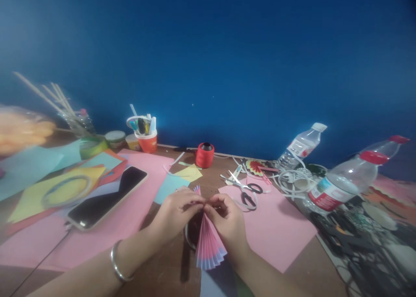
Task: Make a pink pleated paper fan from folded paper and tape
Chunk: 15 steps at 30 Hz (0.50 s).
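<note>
A pleated paper fan (209,245), pink with bluish-purple ends, is pinched near its middle between my two hands. Its lower half spreads out toward me, and a narrow upper end shows just above my fingers. My left hand (177,210) grips the fold with thumb and fingertips from the left. From the other side my right hand (227,214) pinches the same spot, its thumb against the pleats. Whether anything thin, such as thread, lies between the fingertips cannot be seen. Scissors (243,188) with black handles lie spread just beyond my right hand.
A red thread spool (205,156) stands near the wall. Left are a phone (107,197), coloured paper sheets (130,227), tape rolls and a red cup (147,142) of tools. Pink paper (276,232), plastic bottles (344,182), white cord (292,180) and clutter lie right.
</note>
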### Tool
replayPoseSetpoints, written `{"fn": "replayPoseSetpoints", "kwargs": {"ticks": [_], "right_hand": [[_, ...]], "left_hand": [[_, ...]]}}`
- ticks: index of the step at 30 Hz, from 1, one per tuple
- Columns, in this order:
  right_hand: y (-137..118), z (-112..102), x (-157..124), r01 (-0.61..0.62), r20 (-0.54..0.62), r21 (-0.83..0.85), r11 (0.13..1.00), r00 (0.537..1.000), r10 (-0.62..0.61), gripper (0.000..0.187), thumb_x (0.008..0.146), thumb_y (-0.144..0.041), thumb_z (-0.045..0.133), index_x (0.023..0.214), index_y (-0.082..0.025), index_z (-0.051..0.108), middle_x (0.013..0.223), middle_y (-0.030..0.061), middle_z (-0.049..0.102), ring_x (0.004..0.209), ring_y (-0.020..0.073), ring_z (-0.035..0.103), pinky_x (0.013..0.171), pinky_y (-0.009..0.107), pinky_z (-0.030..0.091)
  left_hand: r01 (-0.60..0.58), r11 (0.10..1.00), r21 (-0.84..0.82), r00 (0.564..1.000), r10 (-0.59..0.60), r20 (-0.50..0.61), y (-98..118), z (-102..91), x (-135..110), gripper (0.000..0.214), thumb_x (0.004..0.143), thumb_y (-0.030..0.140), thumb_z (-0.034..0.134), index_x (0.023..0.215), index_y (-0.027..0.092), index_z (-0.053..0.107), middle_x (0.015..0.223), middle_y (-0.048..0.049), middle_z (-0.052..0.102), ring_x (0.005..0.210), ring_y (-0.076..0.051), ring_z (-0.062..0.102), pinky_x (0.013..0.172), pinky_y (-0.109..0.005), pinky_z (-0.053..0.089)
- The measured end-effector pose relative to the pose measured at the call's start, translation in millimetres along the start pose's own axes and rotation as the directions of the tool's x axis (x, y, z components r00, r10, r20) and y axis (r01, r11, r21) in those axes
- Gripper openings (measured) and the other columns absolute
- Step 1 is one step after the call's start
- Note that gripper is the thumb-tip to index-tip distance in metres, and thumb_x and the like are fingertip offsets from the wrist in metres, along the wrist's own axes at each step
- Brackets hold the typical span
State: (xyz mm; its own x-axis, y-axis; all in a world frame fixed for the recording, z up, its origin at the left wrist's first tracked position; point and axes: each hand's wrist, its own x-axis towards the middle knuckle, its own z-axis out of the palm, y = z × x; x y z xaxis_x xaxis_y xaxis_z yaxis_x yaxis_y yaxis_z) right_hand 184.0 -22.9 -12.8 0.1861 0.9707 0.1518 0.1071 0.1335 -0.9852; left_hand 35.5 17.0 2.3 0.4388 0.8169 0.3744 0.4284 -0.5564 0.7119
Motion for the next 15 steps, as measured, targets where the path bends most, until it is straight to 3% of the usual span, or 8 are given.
{"fn": "replayPoseSetpoints", "kwargs": {"ticks": [11, 15], "right_hand": [[-2.4, 2.4, -3.0, -0.059, -0.044, -0.041, 0.997, 0.997, 0.057, 0.009, 0.073, -0.024, 0.057, 0.080, -0.018, 0.057, 0.075, 0.0021, 0.063, 0.069, 0.0158, 0.059, 0.065, 0.026, 0.046], [0.0, 1.6, -0.3, -0.083, -0.038, 0.023, 0.996, 0.996, 0.084, 0.010, 0.070, -0.025, 0.061, 0.074, -0.017, 0.055, 0.069, 0.0012, 0.061, 0.066, 0.0156, 0.059, 0.063, 0.026, 0.046]], "left_hand": [[0.104, 0.989, -0.107, 0.995, -0.103, 0.021, 0.4, 1.8, -3.7, 0.012, 0.077, 0.020, 0.057, 0.078, 0.024, 0.068, 0.080, -0.0006, 0.068, 0.080, -0.016, 0.059, 0.072, -0.028, 0.048], [0.075, 0.994, -0.084, 0.997, -0.073, 0.026, 1.3, 1.5, -3.2, 0.010, 0.077, 0.021, 0.058, 0.077, 0.023, 0.068, 0.076, -0.0005, 0.067, 0.076, -0.016, 0.058, 0.071, -0.028, 0.046]]}}
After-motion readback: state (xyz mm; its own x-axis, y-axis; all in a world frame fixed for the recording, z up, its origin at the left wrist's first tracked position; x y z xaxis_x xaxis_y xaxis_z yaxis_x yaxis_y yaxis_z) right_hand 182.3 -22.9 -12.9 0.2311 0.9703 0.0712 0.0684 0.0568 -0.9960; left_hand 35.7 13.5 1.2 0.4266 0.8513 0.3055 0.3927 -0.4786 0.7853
